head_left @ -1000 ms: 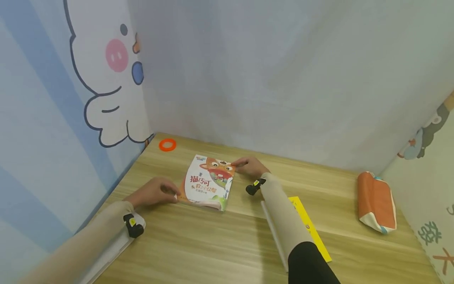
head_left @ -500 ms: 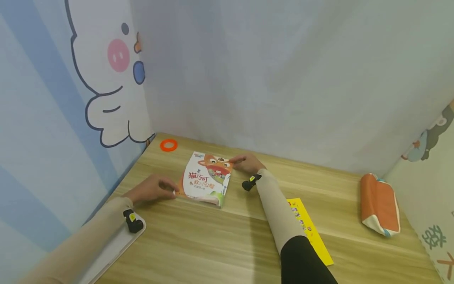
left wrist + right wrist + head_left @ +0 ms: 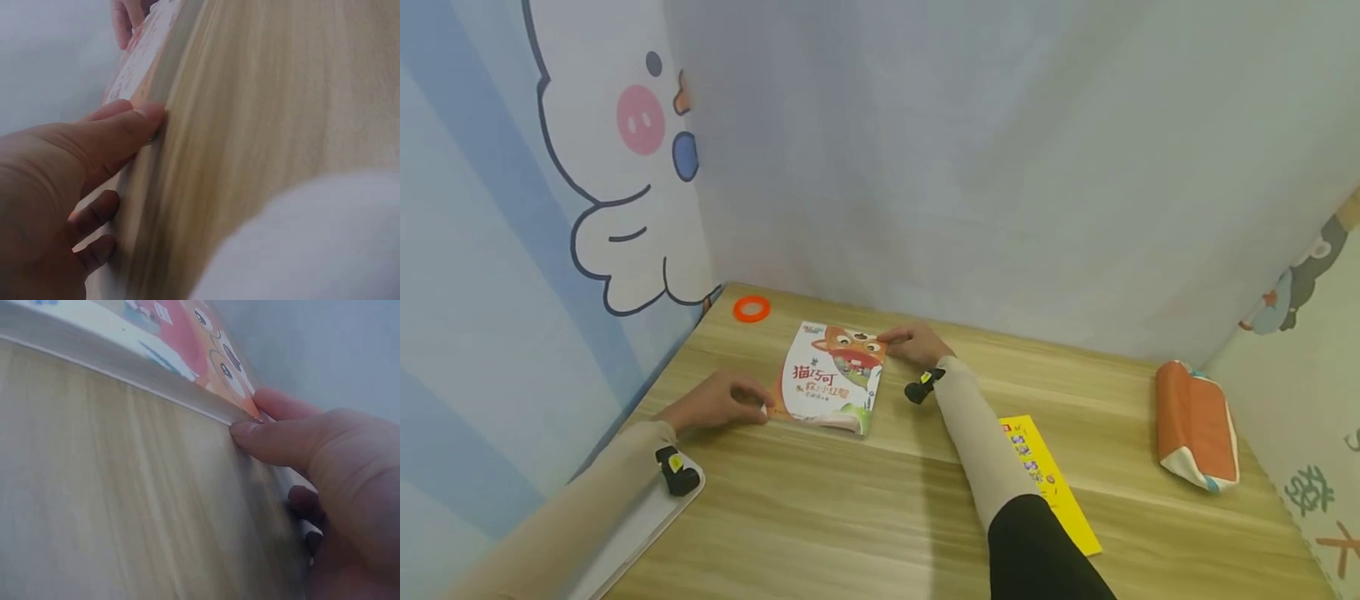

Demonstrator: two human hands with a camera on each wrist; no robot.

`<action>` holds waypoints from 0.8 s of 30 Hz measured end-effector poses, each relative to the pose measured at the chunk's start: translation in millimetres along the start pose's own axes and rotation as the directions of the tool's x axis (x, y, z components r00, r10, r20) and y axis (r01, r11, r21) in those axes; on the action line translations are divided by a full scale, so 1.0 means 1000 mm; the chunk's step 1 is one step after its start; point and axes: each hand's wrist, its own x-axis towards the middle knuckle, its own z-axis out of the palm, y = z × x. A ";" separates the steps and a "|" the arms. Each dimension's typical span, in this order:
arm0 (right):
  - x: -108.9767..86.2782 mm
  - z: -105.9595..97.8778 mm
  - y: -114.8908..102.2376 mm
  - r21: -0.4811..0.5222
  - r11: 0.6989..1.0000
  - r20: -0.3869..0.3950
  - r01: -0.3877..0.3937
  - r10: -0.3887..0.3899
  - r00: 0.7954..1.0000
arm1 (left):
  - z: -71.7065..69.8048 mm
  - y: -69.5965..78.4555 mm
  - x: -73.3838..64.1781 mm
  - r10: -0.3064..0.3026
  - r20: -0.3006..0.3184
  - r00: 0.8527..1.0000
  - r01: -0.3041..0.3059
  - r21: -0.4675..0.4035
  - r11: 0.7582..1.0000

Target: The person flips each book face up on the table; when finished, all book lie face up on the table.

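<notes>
I can't see inside the pouch (image 3: 1197, 427); the book (image 3: 827, 383) lies between the left hand (image 3: 715, 402) and right hand (image 3: 921, 344), which pinch opposite corners.

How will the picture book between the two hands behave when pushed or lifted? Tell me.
The picture book likely slides rather than rolls or tips, since it lies flat on the table. Its exposed page edges suggest it might flex or fan open.

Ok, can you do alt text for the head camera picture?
A person's left hand and right hand hold opposite corners of a picture book on a wooden table. An orange ring lies near the far left corner; a yellow booklet and an orange pouch are on the right.
</notes>
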 end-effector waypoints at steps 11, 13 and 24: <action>-0.077 -0.033 -0.016 -0.215 0.965 -0.008 0.149 -0.155 0.988 | -0.006 0.017 0.008 -0.055 -0.007 0.998 0.056 0.044 0.997; -0.112 -0.039 -0.020 -0.229 0.952 0.002 0.205 -0.210 0.978 | -0.004 0.026 0.015 -0.028 -0.016 0.999 0.029 0.034 0.999; -0.278 -0.031 0.001 -0.154 0.982 -0.200 0.108 -0.138 0.970 | 0.031 0.096 0.075 0.227 0.122 0.966 -0.221 -0.055 0.974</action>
